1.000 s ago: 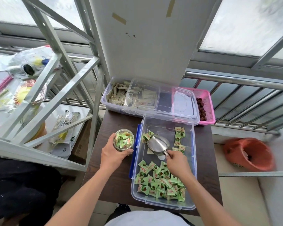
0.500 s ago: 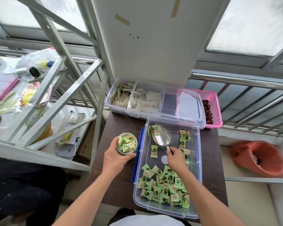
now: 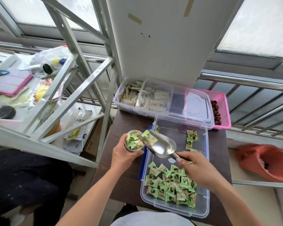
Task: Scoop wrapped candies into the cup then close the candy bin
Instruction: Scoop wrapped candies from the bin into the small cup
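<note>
Wrapper print is too small to read. The right hand pinches the handle of a shiny metal scoop, its long axis running away and leftward, tip over the clear cup gripped by the left hand; one green candy sits at the tip

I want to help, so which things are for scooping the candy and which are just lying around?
For the job: cup, held by the left hand; metal scoop, in the right hand; green candies; candy bin; clear lid.

Lying about: bin of white packets; pink basket; orange basket; metal rack.
</note>
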`<state>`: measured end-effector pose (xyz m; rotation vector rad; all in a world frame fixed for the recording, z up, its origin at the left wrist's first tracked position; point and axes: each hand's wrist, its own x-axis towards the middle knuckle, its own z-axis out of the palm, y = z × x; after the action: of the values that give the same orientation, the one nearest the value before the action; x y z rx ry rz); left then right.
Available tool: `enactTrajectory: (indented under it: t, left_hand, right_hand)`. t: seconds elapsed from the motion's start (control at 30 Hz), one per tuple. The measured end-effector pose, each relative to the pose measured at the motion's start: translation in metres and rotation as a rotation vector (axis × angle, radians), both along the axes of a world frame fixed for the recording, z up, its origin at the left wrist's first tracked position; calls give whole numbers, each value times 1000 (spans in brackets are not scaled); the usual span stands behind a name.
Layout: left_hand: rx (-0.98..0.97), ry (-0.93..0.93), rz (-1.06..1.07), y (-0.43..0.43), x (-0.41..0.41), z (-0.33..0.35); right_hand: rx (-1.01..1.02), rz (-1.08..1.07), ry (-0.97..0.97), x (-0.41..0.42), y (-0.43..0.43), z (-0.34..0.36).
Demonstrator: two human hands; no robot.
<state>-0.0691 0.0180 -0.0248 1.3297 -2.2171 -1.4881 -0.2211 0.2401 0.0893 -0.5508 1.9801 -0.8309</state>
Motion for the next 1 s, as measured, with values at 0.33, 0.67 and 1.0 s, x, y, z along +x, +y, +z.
enactTrajectory:
  t: [0.33, 0.67, 1.0]
  left_hand:
    - [-4, 77, -24, 0, 2, -7]
    - [7, 59, -19, 0, 2, -2]
    - [12, 85, 4, -2, 2, -12]
  right_hand:
    - [110, 94, -31, 5, -61, 39]
    - [163, 112, -58, -6, -41, 57]
    - [86, 6, -130, 3, -83, 41]
